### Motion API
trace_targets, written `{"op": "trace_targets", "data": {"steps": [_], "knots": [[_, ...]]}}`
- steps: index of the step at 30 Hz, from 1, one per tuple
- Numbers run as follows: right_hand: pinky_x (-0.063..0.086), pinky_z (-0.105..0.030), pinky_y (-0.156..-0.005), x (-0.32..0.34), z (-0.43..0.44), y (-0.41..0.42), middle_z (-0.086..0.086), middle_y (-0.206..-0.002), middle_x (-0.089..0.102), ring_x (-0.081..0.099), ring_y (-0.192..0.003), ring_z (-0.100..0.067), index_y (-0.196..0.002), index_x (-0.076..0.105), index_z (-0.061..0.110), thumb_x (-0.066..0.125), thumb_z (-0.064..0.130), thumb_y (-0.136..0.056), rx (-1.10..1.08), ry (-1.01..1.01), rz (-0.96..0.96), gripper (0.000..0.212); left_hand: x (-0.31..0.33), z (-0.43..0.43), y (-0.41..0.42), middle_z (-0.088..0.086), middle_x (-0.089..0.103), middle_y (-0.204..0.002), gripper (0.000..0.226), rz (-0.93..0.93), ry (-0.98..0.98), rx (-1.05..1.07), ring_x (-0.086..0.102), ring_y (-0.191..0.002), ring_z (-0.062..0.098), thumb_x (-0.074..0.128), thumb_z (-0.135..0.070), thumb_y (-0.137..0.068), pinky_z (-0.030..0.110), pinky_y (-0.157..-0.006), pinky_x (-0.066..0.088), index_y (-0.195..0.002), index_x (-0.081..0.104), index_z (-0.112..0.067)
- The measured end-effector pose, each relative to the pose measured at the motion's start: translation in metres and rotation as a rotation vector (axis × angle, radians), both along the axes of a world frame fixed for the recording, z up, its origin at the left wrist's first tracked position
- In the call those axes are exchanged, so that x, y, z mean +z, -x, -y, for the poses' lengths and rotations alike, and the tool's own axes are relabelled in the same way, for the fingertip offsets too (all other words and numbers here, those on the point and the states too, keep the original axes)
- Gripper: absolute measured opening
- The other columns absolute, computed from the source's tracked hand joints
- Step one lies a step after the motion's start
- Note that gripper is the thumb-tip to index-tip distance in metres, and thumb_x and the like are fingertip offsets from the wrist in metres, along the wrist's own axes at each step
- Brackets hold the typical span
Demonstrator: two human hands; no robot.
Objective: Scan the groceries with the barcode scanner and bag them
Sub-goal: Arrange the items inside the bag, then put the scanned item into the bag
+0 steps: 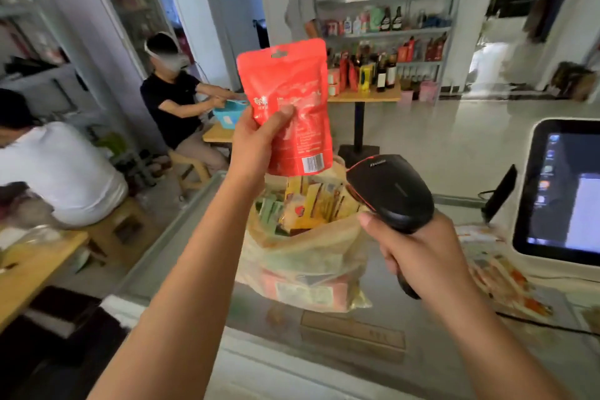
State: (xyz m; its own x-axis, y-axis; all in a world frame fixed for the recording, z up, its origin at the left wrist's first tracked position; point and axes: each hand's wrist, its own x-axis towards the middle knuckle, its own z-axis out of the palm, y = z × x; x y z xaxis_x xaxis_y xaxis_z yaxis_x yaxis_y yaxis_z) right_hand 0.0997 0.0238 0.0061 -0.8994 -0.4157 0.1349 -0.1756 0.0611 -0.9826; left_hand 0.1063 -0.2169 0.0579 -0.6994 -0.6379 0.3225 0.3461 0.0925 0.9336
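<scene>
My left hand (256, 143) grips a red snack pouch (292, 88) upright in the air, its back side toward me with a white barcode at the lower right corner. My right hand (422, 250) holds a black barcode scanner (389, 193) by its handle, the scanner's head just right of and below the pouch's barcode. Below both stands a translucent plastic bag (305, 253) on the glass counter (357, 351), holding several yellow, green and red packets.
A white touchscreen terminal (561, 195) stands at the counter's right, with printed sheets (506, 276) beside it. Two seated people (175, 101) are at wooden tables on the left; another person (302, 6) stands by stocked shelves (389, 29) at the back.
</scene>
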Motion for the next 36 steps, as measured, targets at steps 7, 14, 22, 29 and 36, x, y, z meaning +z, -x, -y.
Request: {"op": "trace_targets", "data": {"steps": [7, 14, 22, 29, 36], "knots": [[0.058, -0.049, -0.075, -0.015, 0.032, 0.026, 0.013, -0.082, 0.065, 0.066, -0.084, -0.016, -0.084, 0.060, 0.037, 0.079, 0.039, -0.076, -0.251, -0.054, 0.011, 0.020, -0.036, 0.031, -0.028, -0.002, 0.074, -0.095, 0.029, 0.083, 0.177, 0.202, 0.072, -0.085, 0.008, 0.074, -0.010, -0.086, 0.026, -0.073, 0.058, -0.113, 0.064, -0.007], [0.058, -0.051, -0.074, -0.027, 0.055, 0.033, 0.004, -0.087, 0.070, 0.068, -0.086, -0.025, -0.089, 0.062, 0.034, 0.077, 0.039, -0.073, -0.247, -0.180, 0.053, 0.023, -0.106, 0.031, -0.004, -0.004, 0.051, -0.148, 0.044, 0.323, 0.937, 0.009, 0.043, -0.140, 0.015, 0.056, -0.013, -0.101, 0.038, -0.117, 0.035, -0.139, 0.055, -0.034], [0.058, -0.039, -0.067, -0.036, 0.056, 0.041, 0.000, -0.081, 0.072, 0.069, -0.057, -0.010, -0.098, 0.064, 0.020, 0.075, 0.014, -0.079, -0.242, -0.167, 0.175, 0.023, -0.122, 0.062, -0.025, -0.009, 0.056, -0.129, 0.027, 0.624, 0.863, -0.114, 0.053, -0.121, 0.015, 0.063, -0.006, -0.088, 0.020, -0.096, 0.042, -0.090, 0.054, -0.032], [0.056, -0.048, -0.073, -0.032, 0.059, 0.043, -0.006, -0.070, 0.069, 0.066, -0.073, -0.027, -0.084, 0.063, 0.020, 0.071, 0.004, -0.069, -0.253, -0.186, 0.192, 0.023, -0.085, 0.054, 0.002, 0.001, 0.063, -0.126, 0.022, 0.807, 0.660, 0.062, 0.060, -0.112, 0.022, 0.046, -0.028, -0.101, 0.043, -0.096, 0.052, -0.118, 0.059, -0.026], [0.039, -0.027, -0.055, -0.023, 0.050, 0.048, -0.006, -0.069, 0.061, 0.056, -0.063, -0.019, -0.087, 0.061, 0.014, 0.066, -0.001, -0.073, -0.274, -0.149, 0.166, 0.021, -0.117, 0.061, -0.003, -0.006, 0.042, -0.145, 0.040, 0.994, 0.909, -0.211, 0.035, -0.137, 0.023, 0.055, -0.052, -0.088, 0.053, -0.118, 0.020, -0.125, 0.052, -0.037]]}}
